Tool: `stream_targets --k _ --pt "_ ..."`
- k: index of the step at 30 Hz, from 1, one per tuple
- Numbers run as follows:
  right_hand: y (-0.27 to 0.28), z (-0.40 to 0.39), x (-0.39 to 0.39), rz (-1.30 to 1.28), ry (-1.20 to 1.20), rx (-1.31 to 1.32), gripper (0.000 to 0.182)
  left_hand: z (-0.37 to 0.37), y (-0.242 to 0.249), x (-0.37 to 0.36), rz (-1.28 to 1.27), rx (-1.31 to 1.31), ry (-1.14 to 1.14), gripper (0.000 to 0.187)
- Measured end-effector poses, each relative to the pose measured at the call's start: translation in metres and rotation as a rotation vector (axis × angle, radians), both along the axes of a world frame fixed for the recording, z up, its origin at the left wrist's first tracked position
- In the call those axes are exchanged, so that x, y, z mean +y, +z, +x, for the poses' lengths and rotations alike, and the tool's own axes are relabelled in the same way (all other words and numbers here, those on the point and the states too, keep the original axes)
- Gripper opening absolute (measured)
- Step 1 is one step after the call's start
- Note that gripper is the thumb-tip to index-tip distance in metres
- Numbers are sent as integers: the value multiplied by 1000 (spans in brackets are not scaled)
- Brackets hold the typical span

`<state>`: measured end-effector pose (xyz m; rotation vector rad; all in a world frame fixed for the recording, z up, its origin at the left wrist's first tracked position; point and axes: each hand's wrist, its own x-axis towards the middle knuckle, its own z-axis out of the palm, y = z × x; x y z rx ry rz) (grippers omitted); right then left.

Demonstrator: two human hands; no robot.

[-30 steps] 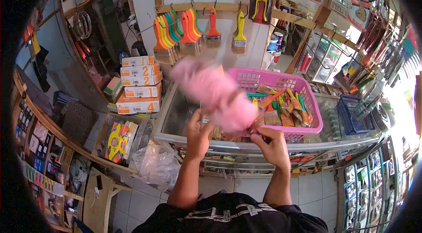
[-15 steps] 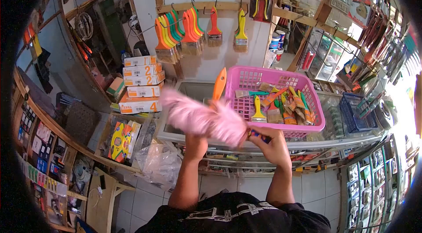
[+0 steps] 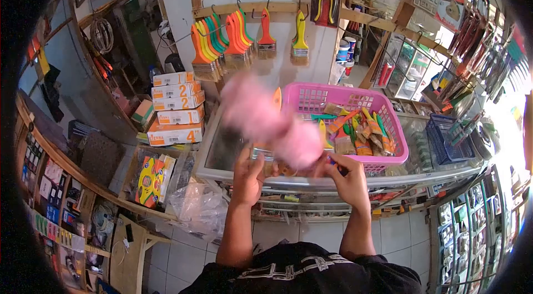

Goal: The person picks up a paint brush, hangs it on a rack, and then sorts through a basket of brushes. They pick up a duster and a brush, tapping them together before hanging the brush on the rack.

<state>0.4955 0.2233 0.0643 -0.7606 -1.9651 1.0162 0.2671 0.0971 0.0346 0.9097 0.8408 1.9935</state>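
My right hand (image 3: 347,178) is closed round the dark handle of a pink feather duster (image 3: 266,119), whose head is blurred by motion. The duster slants up and left across the counter. My left hand (image 3: 248,178) holds a large paintbrush by its metal band (image 3: 262,154); its orange handle (image 3: 277,97) points up behind the duster, which hides most of it. Right of the duster, a pink basket (image 3: 401,137) sits on the glass counter with several paintbrushes (image 3: 363,130) in it.
Paintbrushes (image 3: 236,39) hang from hooks on the wall. Stacked orange-and-white boxes (image 3: 176,116) stand left of the counter (image 3: 214,155), above a plastic bag (image 3: 200,205). A blue basket (image 3: 444,141) is at the right, beside shelves (image 3: 472,233) of small packets.
The duster has swung up and to the right. My left hand has turned more open to view, showing the brush's metal band. The whole view has shifted slightly.
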Motion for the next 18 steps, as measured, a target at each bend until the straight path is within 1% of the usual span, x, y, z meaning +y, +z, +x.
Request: stream_targets --k 1,2,3,4,5,6,8,9,12,13,14,15,16,17,18 --pt "-9 0 2 35 -41 4 35 -2 -1 -1 10 -24 -22 46" --pt "-7 2 5 88 56 -18 35 -2 -1 -2 20 -48 -44 46" --pt "-5 4 8 141 154 -40 35 1 -5 2 29 -86 58 47" --pt "-3 6 10 190 252 -62 35 2 -8 2 14 -157 83 47" --pt "-3 2 9 174 223 -10 34 3 -12 3 0 -229 110 48" --pt "-3 0 6 107 145 -16 33 3 -15 3 -11 -300 138 49" --pt "-2 -1 0 -24 -13 -29 32 -10 -11 0 67 -203 -73 48" --pt "-3 4 5 -10 108 -89 32 -12 -12 1 88 -186 -89 52" --pt "-2 3 5 92 193 -12 31 -4 -33 10 21 -387 177 53" --pt "-3 3 5 61 148 -18 31 -3 -11 2 24 -311 38 53" --pt "-6 4 3 30 103 -24 32 0 6 2 66 -128 34 50" --pt "-7 5 3 0 57 -30 32 -2 6 4 68 -49 60 53" --pt "-7 6 6 47 120 -37 32 -3 3 6 70 29 86 55" --pt "-9 9 9 92 182 -45 33 -4 -2 8 60 -33 101 57" --pt "-8 10 10 135 244 -53 33 -4 -2 9 48 -1 159 57"
